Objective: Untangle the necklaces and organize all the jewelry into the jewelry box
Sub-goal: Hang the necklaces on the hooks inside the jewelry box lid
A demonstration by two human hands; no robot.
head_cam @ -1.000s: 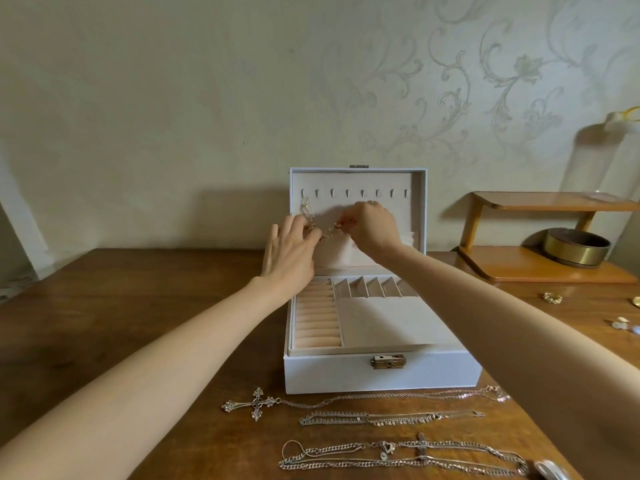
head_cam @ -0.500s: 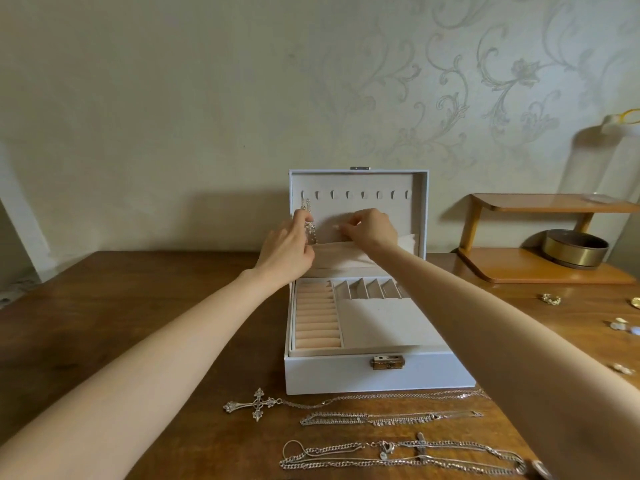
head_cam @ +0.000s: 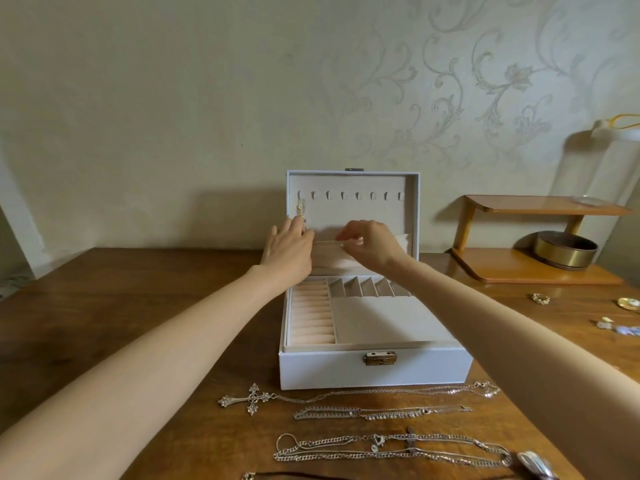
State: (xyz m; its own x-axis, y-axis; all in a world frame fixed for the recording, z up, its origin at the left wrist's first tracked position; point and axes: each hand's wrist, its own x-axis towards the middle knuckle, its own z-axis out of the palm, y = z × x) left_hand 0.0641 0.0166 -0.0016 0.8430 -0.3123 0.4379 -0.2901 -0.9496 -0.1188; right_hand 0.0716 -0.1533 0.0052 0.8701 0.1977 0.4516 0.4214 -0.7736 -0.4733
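Right hand [head_cam: 372, 244] is pinching the top edge of the lid pocket [head_cam: 332, 255] in the open jewelry box [head_cam: 374, 374]. Left hand [head_cam: 289, 252], fingers fairly straight, is touching the necklace [head_cam: 300, 210], which is hanging from the lid hook just above it. Other chains [head_cam: 381, 412] are lying on the counter [head_cam: 138, 278], nearer than both hands.

White jewelry box [head_cam: 374, 374], cream lid pocket [head_cam: 332, 258], peach ring rolls [head_cam: 311, 317], brass-coloured clasp [head_cam: 379, 358], silver cross necklace [head_cam: 254, 399], brown wood-grain table [head_cam: 138, 289], pale wallpaper [head_cam: 502, 81] with floral scrollwork

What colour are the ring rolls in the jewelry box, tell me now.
The ring rolls are pale peach in the white jewelry box; head view shows them.
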